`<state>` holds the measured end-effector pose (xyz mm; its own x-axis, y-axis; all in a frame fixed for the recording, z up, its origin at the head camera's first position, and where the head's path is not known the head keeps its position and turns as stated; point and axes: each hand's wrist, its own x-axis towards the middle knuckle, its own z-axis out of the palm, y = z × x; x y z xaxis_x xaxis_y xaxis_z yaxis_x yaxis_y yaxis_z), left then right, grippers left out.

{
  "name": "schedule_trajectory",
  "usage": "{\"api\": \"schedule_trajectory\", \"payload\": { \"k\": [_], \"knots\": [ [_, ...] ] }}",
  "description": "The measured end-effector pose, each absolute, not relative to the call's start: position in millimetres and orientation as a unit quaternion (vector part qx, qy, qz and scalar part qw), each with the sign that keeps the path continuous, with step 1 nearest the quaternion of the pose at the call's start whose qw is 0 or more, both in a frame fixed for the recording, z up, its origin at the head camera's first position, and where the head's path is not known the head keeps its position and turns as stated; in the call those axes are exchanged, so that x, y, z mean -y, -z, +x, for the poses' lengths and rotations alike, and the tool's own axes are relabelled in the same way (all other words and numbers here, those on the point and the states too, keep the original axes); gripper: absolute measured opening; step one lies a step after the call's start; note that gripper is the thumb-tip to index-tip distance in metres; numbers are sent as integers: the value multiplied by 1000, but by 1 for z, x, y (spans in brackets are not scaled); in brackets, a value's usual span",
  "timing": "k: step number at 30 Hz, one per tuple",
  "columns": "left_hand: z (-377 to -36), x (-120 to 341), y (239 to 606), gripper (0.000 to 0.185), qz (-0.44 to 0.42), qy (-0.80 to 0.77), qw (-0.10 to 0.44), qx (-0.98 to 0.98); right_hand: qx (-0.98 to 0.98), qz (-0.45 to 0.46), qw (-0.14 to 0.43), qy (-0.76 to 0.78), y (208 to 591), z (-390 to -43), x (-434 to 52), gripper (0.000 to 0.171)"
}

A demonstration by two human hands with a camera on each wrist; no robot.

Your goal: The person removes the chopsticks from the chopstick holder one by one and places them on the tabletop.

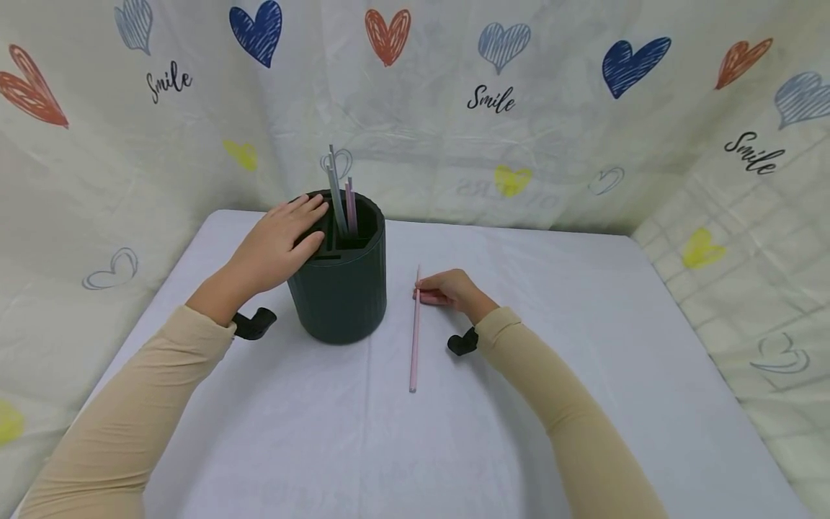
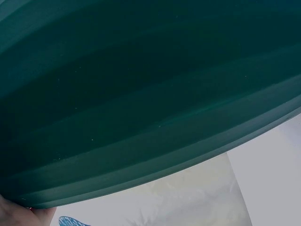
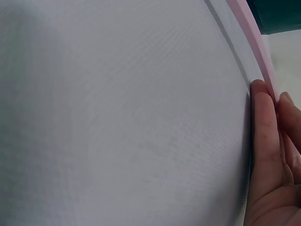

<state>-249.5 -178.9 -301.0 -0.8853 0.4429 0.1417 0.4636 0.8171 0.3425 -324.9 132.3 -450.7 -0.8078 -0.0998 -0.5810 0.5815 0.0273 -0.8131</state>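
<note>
A dark green ribbed pen holder (image 1: pixel 340 303) with inner dividers stands upright on the white-covered table. My left hand (image 1: pixel 282 234) rests over the left side of its rim, fingers and thumb reaching across the top. In the left wrist view the holder's green wall (image 2: pixel 141 103) fills most of the frame, with only a bit of the hand (image 2: pixel 26 214) at the corner. To the right of the holder, my right hand (image 1: pixel 450 290) pinches a slim pink straw (image 1: pixel 414 346) between thumb and fingers. The straw (image 3: pixel 249 28) runs up past the fingertips in the right wrist view, close over the cloth.
Grey-blue straws (image 1: pixel 336 191) and pinkish straws (image 1: pixel 351 205) stand inside the holder, leaning slightly. A white cloth (image 1: pixel 583 360) covers the table. Behind and beside it hangs a pale curtain (image 1: pixel 428 144) printed with hearts and "Smile" lettering.
</note>
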Motion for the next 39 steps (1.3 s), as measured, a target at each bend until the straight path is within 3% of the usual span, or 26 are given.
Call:
{"api": "schedule_trajectory", "payload": {
  "k": [6,24,39],
  "knots": [
    [-249,178,300,57,-237,186,28,953,-687,178,247,660,453,-326,-133,27],
    [-249,178,300,57,-235,189,27,953,-781,127,213,573,450,-321,-132,23],
    [-248,177,299,58,-242,185,25,952,-725,85,174,660,401,-304,-143,43]
  ]
}}
